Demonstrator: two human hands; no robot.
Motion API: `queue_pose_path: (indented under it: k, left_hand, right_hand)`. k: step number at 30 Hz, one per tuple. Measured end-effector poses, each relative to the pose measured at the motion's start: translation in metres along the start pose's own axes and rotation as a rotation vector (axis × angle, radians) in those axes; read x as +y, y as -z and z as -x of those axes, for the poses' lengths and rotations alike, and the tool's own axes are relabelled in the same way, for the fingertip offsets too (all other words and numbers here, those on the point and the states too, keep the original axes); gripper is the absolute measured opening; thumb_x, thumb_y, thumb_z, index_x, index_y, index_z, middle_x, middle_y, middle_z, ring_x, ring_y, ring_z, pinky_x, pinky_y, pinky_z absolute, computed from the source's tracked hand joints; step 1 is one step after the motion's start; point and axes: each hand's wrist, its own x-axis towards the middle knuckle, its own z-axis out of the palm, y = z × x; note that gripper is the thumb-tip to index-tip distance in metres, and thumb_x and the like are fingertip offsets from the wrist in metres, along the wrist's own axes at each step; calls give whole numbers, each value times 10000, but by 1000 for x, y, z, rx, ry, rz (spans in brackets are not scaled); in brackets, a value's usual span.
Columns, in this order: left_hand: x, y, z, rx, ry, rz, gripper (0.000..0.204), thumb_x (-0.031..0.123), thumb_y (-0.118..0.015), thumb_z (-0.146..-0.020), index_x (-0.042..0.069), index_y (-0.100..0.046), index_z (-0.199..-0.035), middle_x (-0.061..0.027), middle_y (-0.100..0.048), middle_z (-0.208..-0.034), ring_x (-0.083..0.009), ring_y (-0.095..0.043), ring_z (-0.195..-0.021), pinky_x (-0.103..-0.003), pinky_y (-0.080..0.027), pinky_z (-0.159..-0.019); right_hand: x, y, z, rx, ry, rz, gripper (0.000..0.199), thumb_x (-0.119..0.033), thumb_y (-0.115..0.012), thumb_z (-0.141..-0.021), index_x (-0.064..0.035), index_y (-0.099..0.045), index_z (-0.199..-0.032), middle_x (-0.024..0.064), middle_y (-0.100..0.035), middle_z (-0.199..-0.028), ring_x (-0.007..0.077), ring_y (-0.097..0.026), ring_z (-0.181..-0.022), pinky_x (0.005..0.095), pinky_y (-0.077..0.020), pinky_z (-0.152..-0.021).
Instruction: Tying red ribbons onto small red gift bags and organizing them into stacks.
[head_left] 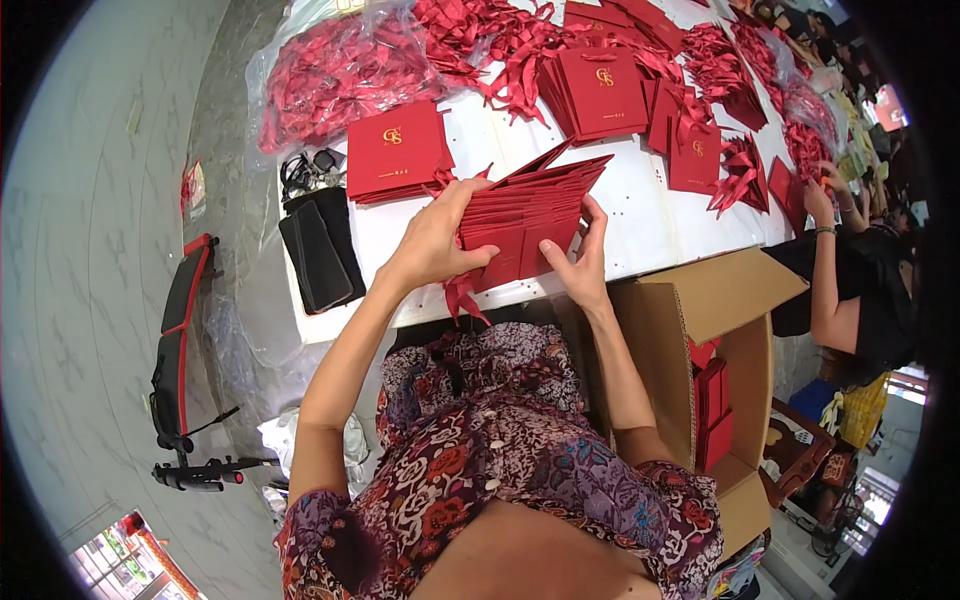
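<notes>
Both hands on fanned stack of red paper bags (525, 215) at near edge of white table (640, 225). Left hand (440, 240) curled over stack's left end, thumb underneath, gripping. Right hand (583, 262) cupped against right end, fingers spread, squaring it. Done, by look: some red bags already in open cardboard box (720, 300) off table's right near corner. Left: flat bag piles (397, 150) mid-table, loose red ribbons (330, 70) at far edge.
</notes>
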Motion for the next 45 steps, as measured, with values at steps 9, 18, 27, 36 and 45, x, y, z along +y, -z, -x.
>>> queue_pose_path:
  k: [9, 18, 27, 36, 45]
  left_hand:
    - [20, 21, -13, -39, 51, -1, 587, 413, -831, -735, 60, -649, -1167, -156, -681, -1073, -329, -641, -1027, -395, -508, -881]
    - [12, 23, -74, -68, 17, -279, 553, 595, -766, -733, 49, -704, -795, -157, -685, -766, -316, -661, -807, -416, -519, -714]
    - [10, 19, -93, -245, 25, 27, 362, 387, -773, -808, 73, -752, -987, -137, -725, -869, -234, -690, -819, -357, -534, -772]
    - [0, 24, -80, -206, -88, 68, 286, 301, -730, -845, 84, -772, -1026, -139, -746, -940, -265, -711, -841, -358, -544, -802]
    - [-7, 21, -76, -264, -63, 176, 295, 309, -739, -864, 84, -768, -1053, -117, -752, -953, -213, -703, -884, -339, -531, -837]
  right_hand:
    - [-1, 12, -8, -190, -77, -265, 738, -42, -779, -813, -3, -338, -1403, 109, -564, -1223, 201, -548, -1153, 342, -418, -1042]
    - [-9, 9, -10, -202, -144, -359, 611, -48, -764, -840, -5, -444, -1360, 97, -566, -1287, 186, -536, -1203, 339, -409, -1067]
    - [-9, 23, -2, -278, -194, -280, 432, -31, -774, -823, -23, -524, -1175, 45, -609, -1110, 128, -577, -1050, 297, -450, -973]
    - [-33, 47, 20, -397, -270, -437, 454, -25, -795, -802, -20, -529, -1170, 35, -632, -1074, 109, -603, -998, 281, -491, -896]
    - [-9, 32, 3, -93, -119, -169, 582, -38, -748, -830, 8, -454, -1330, 102, -508, -1293, 188, -498, -1214, 339, -407, -1051]
